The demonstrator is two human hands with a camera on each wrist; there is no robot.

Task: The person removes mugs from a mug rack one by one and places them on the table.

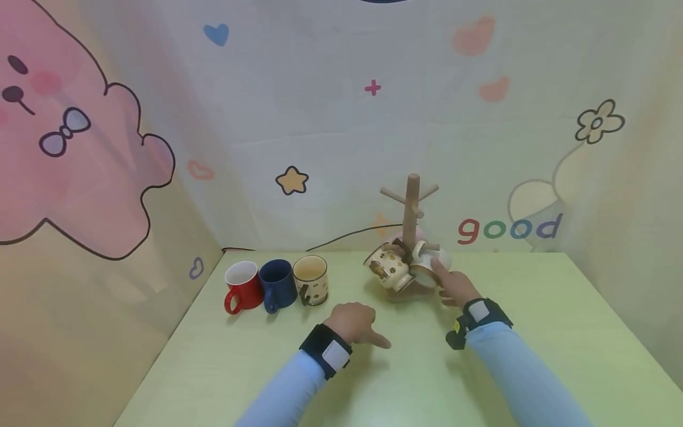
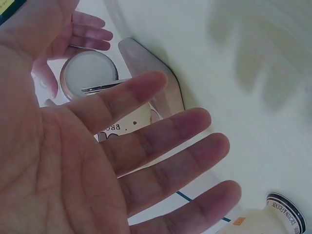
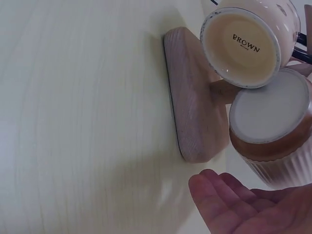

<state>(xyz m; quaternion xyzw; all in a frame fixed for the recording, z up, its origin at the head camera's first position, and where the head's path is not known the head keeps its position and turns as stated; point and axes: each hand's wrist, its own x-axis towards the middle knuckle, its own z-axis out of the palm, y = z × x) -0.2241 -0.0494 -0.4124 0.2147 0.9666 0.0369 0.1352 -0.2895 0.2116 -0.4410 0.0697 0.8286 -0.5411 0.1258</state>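
A wooden mug tree [image 1: 412,204] bears a cream mug [image 1: 388,270] with a bear print on its left side and a white mug [image 1: 439,261] with a brown lower band on its right. Part of a pinkish mug [image 1: 414,232] shows behind the post. Beside the white mug is my right hand [image 1: 455,287], its fingers extended in the right wrist view; whether the thumb touches the mug I cannot tell. My left hand [image 1: 353,323] hovers over the table in front of the tree, fingers spread and holding nothing.
On the table's left stand a red mug [image 1: 244,286], a navy blue mug [image 1: 278,284] and a patterned cream mug [image 1: 312,280] in a row, handles toward me. A printed cloth [image 1: 341,130] hangs behind the pale table [image 1: 533,332].
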